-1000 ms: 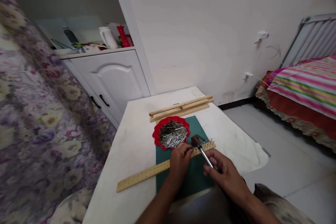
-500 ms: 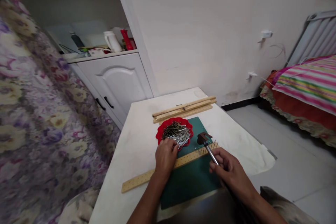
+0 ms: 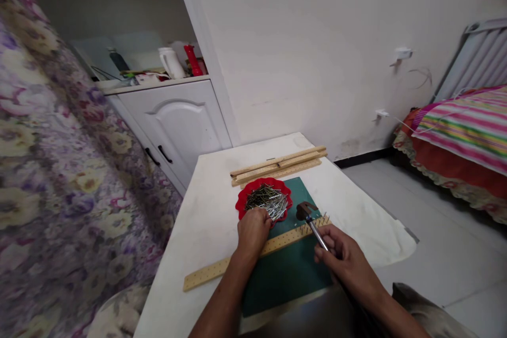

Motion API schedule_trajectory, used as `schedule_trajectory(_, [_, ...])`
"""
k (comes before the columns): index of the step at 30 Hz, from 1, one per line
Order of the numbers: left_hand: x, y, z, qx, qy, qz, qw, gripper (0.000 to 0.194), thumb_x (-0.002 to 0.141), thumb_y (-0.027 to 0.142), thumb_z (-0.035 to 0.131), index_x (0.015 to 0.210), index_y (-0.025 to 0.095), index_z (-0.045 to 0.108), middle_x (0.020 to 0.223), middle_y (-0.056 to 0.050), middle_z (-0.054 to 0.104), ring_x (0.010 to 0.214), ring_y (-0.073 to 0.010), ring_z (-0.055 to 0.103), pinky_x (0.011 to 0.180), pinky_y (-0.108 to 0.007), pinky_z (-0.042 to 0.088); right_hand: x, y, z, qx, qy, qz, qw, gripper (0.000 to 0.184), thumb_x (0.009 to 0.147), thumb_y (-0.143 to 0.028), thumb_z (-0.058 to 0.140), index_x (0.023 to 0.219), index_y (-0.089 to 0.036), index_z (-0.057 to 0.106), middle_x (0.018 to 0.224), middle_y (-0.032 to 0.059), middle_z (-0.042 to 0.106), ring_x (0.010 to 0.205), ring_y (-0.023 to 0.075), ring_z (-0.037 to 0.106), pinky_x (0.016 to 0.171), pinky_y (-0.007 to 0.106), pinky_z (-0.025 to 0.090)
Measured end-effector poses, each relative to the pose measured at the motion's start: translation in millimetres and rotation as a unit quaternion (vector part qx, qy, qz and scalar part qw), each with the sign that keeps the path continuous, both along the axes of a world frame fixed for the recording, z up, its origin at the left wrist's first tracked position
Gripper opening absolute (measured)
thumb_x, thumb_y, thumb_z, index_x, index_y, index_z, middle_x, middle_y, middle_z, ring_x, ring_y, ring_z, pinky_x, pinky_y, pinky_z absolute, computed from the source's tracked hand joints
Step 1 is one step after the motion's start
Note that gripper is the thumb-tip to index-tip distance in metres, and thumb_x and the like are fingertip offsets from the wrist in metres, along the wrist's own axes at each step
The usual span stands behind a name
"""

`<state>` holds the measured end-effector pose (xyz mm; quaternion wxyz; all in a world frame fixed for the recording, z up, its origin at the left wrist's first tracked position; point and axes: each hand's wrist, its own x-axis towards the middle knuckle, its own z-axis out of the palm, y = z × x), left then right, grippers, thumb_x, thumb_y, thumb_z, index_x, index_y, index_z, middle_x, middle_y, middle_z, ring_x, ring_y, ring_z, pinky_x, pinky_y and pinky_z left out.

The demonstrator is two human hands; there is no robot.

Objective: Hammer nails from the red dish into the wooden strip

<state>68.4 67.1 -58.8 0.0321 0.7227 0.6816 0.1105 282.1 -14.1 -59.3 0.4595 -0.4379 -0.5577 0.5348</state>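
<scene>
Table [image 3: 214, 190] with green mat [image 3: 287, 274] stands near white wall [image 3: 309, 53] and floral curtain [image 3: 79, 185].

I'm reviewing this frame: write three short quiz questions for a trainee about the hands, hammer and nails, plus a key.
1. True or false: the right hand holds the hammer.
2. Where is the left hand? a) on the hammer; b) at the red bowl; c) out of view.
3. Fill in: upright nails stand near the picture's ____ end of the holed wooden strip.

Key: 1 true; 2 b; 3 right.
</scene>
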Motion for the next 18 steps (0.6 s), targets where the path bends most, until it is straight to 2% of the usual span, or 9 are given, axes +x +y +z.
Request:
schedule_trajectory(4, [3.3, -2.0, 1.2, 0.006, 0.019, 0.007, 1.000, 0.013, 0.080, 0.024, 0.051, 0.073, 0.020, 0.061, 0.085, -0.004, 0.063, 0.082, -0.0189, 0.057, 0.059, -0.024, 0.035, 0.3, 0.8, 0.2, -0.006, 0.001, -0.003, 1.000, 0.006, 0.083, -0.024, 0.054, 0.086, -0.020, 0.051, 0.066, -0.0031, 0.056, 0.059, 0.0121, 0.050, 0.053, 0.021, 0.038])
schedule_trajectory(8, [5.1, -4.5, 3.3, 0.007, 0.022, 0.012, 1.000, 0.014, 0.082, 0.025, 0.048, 0.076, 0.020, 0.061, 0.086, -0.004, 0.062, 0.083, -0.0179, 0.056, 0.059, -0.024, 0.036, 0.7, 0.5, 2.4, -0.016, 0.006, -0.005, 1.000, 0.011, 0.080, -0.028, 0.057, 0.085, -0.020, 0.051, 0.064, -0.0037, 0.056, 0.053, 0.0109, 0.048, 0.046, 0.019, 0.036])
schedule_trajectory(12, [4.3, -10.8, 7.4, 0.039, 0.014, 0.001, 0.999, 0.013, 0.083, 0.025, 0.047, 0.077, 0.021, 0.058, 0.086, -0.003, 0.060, 0.084, -0.0172, 0.054, 0.060, -0.024, 0.035, -1.0, 0.5, 2.6, -0.040, 0.031, 0.008, 0.999, 0.018, 0.080, -0.035, 0.058, 0.087, -0.020, 0.051, 0.064, -0.0047, 0.054, 0.041, 0.0069, 0.038, 0.034, 0.016, 0.031])
schedule_trajectory(15, [9.1, -21.1, 11.4, 0.079, -0.015, -0.045, 0.996, 0.013, 0.084, 0.022, 0.044, 0.078, 0.021, 0.056, 0.083, -0.003, 0.059, 0.081, -0.0168, 0.054, 0.064, -0.025, 0.036, -3.8, 2.8, -0.2, -0.041, 0.056, -0.005, 0.998, 0.022, 0.077, -0.038, 0.060, 0.089, -0.021, 0.051, 0.064, -0.0047, 0.054, 0.042, 0.0071, 0.038, 0.033, 0.015, 0.031])
schedule_trajectory(18, [22.7, -35.6, 12.6, 0.058, -0.083, -0.130, 0.986, 0.014, 0.086, 0.022, 0.040, 0.081, 0.021, 0.054, 0.080, -0.002, 0.060, 0.073, -0.0151, 0.055, 0.063, -0.024, 0.037, -6.5, 5.7, -0.7, -0.030, 0.074, -0.032, 0.996, 0.025, 0.075, -0.035, 0.064, 0.092, -0.021, 0.052, 0.064, -0.0052, 0.052, 0.045, 0.0078, 0.040, 0.035, 0.015, 0.032])
